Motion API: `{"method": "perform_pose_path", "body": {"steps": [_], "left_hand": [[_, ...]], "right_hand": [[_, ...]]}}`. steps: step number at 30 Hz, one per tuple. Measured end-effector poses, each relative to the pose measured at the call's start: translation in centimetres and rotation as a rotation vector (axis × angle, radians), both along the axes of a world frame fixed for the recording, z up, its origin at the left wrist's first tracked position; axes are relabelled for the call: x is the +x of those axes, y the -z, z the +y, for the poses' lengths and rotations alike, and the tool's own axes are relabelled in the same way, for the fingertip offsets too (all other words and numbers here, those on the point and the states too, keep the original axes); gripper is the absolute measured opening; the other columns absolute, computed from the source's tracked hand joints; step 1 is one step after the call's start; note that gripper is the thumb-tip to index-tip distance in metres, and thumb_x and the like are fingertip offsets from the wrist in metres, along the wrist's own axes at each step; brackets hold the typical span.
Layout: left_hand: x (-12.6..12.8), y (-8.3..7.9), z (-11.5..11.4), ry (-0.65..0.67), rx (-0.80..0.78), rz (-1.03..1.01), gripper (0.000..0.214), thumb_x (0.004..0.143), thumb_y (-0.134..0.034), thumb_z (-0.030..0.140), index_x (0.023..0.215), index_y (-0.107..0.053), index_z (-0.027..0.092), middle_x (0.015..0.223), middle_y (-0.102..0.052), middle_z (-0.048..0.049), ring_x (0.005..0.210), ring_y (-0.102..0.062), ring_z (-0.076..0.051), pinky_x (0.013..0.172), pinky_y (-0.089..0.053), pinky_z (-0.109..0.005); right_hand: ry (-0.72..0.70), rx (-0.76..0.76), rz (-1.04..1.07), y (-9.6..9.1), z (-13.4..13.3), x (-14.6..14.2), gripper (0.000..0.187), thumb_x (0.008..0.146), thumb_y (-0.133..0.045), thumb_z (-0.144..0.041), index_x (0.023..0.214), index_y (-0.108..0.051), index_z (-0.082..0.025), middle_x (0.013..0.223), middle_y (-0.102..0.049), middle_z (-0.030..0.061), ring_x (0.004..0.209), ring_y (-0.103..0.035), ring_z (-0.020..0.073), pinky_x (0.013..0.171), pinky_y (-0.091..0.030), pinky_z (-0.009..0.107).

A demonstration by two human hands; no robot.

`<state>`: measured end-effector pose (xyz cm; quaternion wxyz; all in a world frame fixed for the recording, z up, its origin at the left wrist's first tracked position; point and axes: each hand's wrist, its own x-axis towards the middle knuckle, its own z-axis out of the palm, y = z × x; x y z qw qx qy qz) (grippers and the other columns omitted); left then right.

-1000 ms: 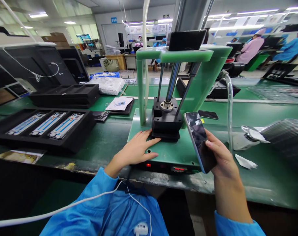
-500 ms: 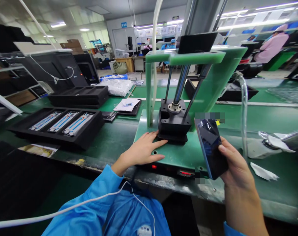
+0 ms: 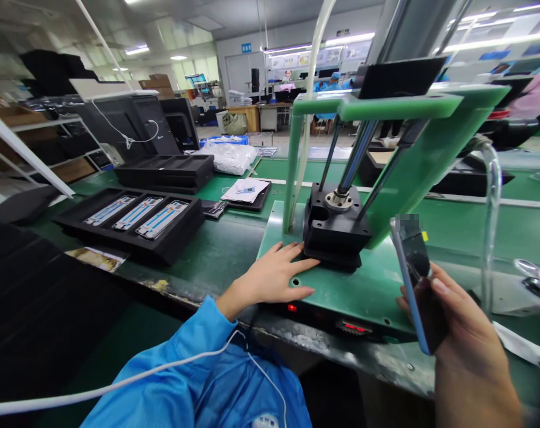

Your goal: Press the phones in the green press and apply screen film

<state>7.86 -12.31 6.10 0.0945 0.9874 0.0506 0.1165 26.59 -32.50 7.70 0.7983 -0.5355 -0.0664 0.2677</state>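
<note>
My left hand (image 3: 276,276) lies with fingers spread on the green base plate (image 3: 341,297) of a press. Its fingertips reach the lower edge of the black press block (image 3: 336,223), which is down; what lies beneath the block is hidden. To the right of the press, my right hand (image 3: 461,315) grips a smartphone (image 3: 419,285) around its lower part. The phone is held upright and tilted, with its dark glossy screen turned towards me and a blue-grey edge showing. A small yellow tab (image 3: 425,236) shows beside its upper right edge.
A black foam tray (image 3: 181,238) on the left holds several phone parts in its compartments. Behind it are stacked foam trays (image 3: 163,172), a plastic bag (image 3: 232,157) and papers (image 3: 247,190). A clear hose (image 3: 490,226) stands right of the phone. A white cable (image 3: 163,364) crosses my sleeve.
The view has swung left, so the scene shifts rightward. The phone has turned to show more of its side edge. My left hand stays on the base plate beside the press block.
</note>
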Motion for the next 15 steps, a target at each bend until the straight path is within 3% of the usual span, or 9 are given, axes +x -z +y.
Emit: {"method": "perform_pose_path", "body": {"steps": [5, 12, 15], "left_hand": [[-0.02, 0.03, -0.14, -0.017, -0.01, -0.002, 0.062, 0.09, -0.059, 0.055, 0.143, -0.051, 0.025, 0.153, -0.044, -0.0136, 0.137, -0.047, -0.032, 0.116, -0.032, -0.054], [-0.01, 0.08, -0.23, -0.027, -0.006, -0.012, 0.062, 0.089, -0.06, 0.056, 0.143, -0.052, 0.025, 0.153, -0.044, -0.0134, 0.134, -0.05, -0.031, 0.115, -0.034, -0.054], [0.0, 0.08, -0.26, -0.03, -0.001, -0.018, 0.061, 0.089, -0.059, 0.056, 0.142, -0.053, 0.025, 0.151, -0.047, -0.0133, 0.133, -0.05, -0.03, 0.114, -0.035, -0.053]], "right_hand": [[0.012, -0.034, -0.01, -0.14, 0.08, -0.04, 0.057, 0.03, -0.093, -0.038, 0.084, -0.079, -0.025, 0.08, -0.071, 0.0026, 0.054, -0.058, 0.012, 0.049, -0.055, 0.017], [-0.029, -0.041, -0.093, 0.5, -0.17, 0.31, 0.046, 0.043, -0.088, -0.042, 0.085, -0.077, -0.026, 0.09, -0.072, 0.006, 0.068, -0.065, 0.0182, 0.048, -0.054, 0.019], [-0.025, -0.058, -0.093, 0.55, -0.26, 0.27, 0.047, 0.041, -0.088, -0.043, 0.084, -0.077, -0.028, 0.093, -0.072, 0.0052, 0.07, -0.066, 0.0186, 0.048, -0.053, 0.019]]}}
